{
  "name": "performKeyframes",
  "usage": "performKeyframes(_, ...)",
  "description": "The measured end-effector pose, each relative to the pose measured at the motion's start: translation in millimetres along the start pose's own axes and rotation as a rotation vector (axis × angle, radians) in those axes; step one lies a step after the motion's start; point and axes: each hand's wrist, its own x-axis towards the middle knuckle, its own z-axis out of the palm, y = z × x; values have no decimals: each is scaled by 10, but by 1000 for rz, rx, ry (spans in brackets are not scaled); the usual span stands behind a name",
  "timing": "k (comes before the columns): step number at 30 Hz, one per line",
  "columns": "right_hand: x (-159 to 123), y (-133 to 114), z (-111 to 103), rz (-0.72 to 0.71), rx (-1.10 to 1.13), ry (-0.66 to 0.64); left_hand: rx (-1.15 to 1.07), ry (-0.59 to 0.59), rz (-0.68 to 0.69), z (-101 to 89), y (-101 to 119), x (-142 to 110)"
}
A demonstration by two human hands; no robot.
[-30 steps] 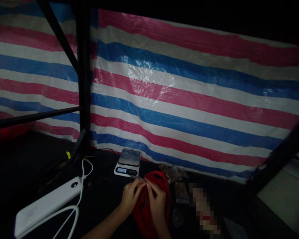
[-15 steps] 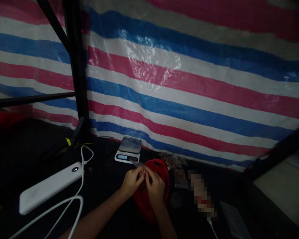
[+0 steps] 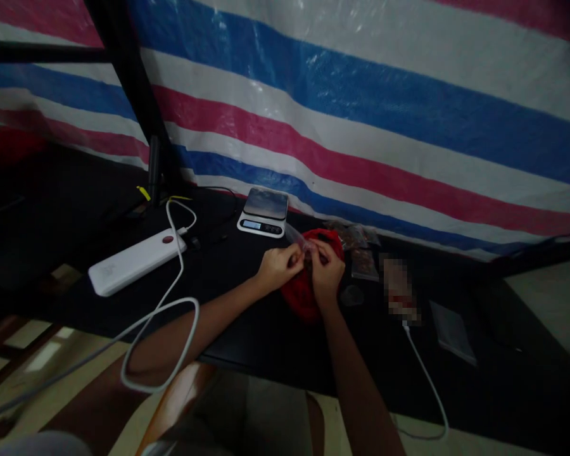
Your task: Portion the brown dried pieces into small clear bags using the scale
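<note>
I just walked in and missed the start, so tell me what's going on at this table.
A person's left hand and right hand are close together, fingers pinching a clear plastic bag above a red bundle. Whether the bag holds anything is too dim to tell. Behind the hands sits a scale with its display lit. Packets with brownish contents lie past the right hand, and a white power bank lies off to the left.

Clear bag (image 3: pixel 294 235) partly hidden by L hand (image 3: pixel 278 269) & R hand (image 3: pixel 327 269); red bag (image 3: pixel 297 301) partly covered too. Scale display (image 3: pixel 251 224) digits too small to read. Pixelated item (image 3: pixel 399 288), desk's (image 3: pixel 275 335) R half: can't ID. Striped sheet (image 3: pixel 384 95) cut by view's top edge, dim red thing (image 3: pixel 9 144) by L.
</note>
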Motion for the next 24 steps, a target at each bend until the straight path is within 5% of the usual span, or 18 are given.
performKeyframes(16, -98, -170, 77, -76, 105, -98, 13, 20, -81, 22, -66, 18)
performKeyframes(24, -34, -144, 50, -58, 78, -23, -29, 386, 94, -20, -56, 7)
